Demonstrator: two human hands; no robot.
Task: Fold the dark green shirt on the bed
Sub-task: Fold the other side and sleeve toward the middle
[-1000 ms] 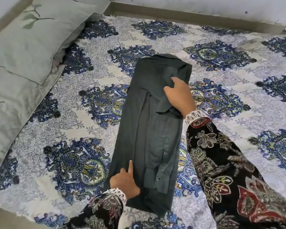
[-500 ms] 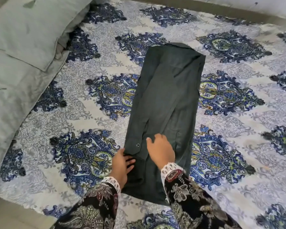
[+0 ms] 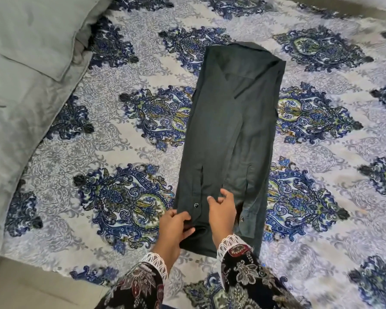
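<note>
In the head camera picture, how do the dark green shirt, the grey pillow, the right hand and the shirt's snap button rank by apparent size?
1. Grey pillow, though cut off by the frame
2. Dark green shirt
3. Right hand
4. Snap button

The pillow and shirt are close, so their order is unsure.

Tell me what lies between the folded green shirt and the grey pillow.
In the head view, only the patterned bedsheet lies between the dark green shirt and the grey pillow; nothing else rests on that stretch.
</note>
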